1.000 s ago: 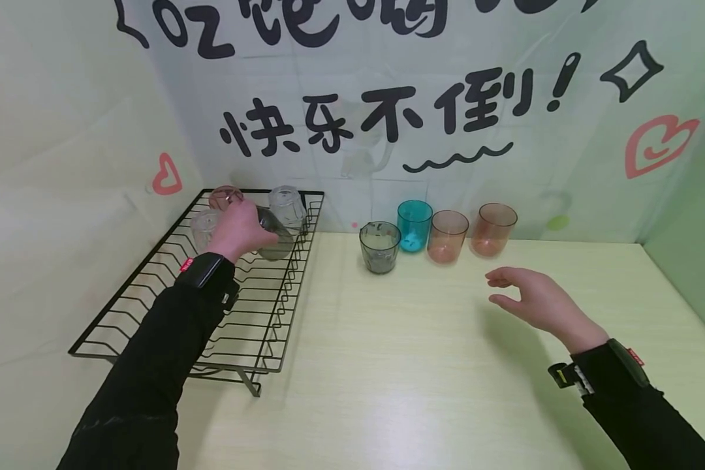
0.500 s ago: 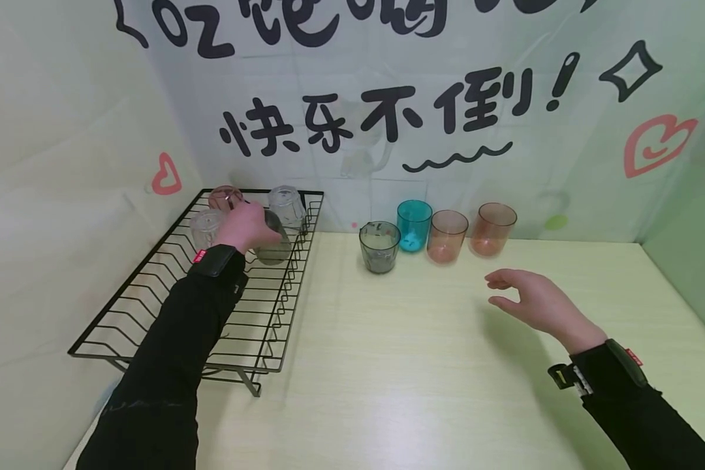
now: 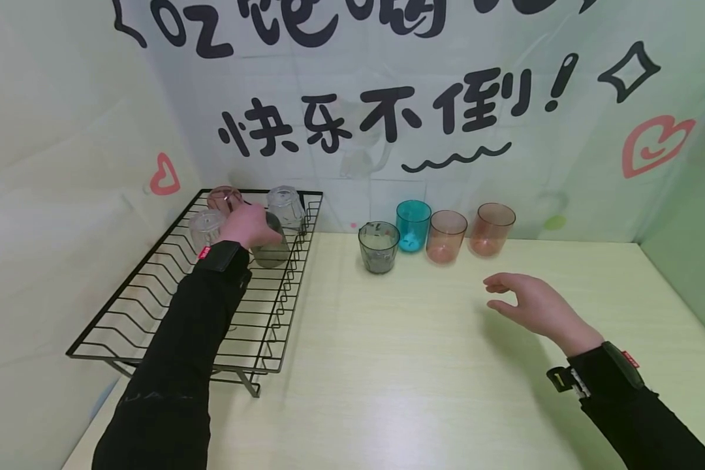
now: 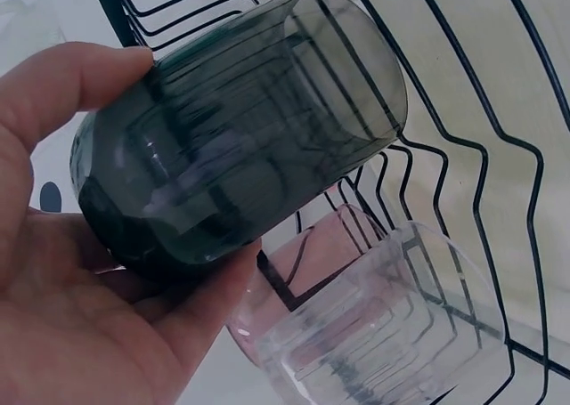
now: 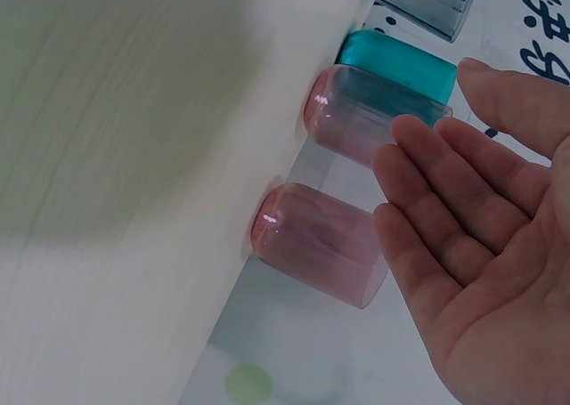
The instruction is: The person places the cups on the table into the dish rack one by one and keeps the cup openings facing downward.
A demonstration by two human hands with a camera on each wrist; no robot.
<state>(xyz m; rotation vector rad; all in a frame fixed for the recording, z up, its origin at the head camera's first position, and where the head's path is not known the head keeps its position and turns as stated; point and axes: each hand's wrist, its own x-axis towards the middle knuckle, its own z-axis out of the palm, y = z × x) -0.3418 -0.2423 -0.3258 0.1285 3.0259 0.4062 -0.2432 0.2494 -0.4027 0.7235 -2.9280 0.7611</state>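
Note:
My left hand (image 3: 248, 225) grips a dark grey glass (image 4: 240, 147) by its base end, thumb on one side and fingers on the other. The glass is mouth down, its rim right at the wires of the black dish rack (image 3: 252, 313). Close by on the rack stand a clear glass (image 3: 205, 226), a pink glass (image 3: 226, 197) and another clear glass (image 3: 286, 203), all upside down. Over the table, my right hand (image 3: 537, 307) hovers with relaxed fingers and holds nothing. Nearest to it is a pink glass (image 5: 321, 243) standing at the wall.
Along the back wall, upright on the table (image 3: 411, 365), stand a grey glass (image 3: 379, 248), a teal glass (image 3: 413, 226) and a second pink glass (image 3: 446, 237). The rack fills the left side. A green side wall (image 3: 690, 261) bounds the right.
My left hand has shifted slightly right, and the grey glass has gone from tilted to more upright on the rack. The left forearm swung right. My right hand has hardly moved.

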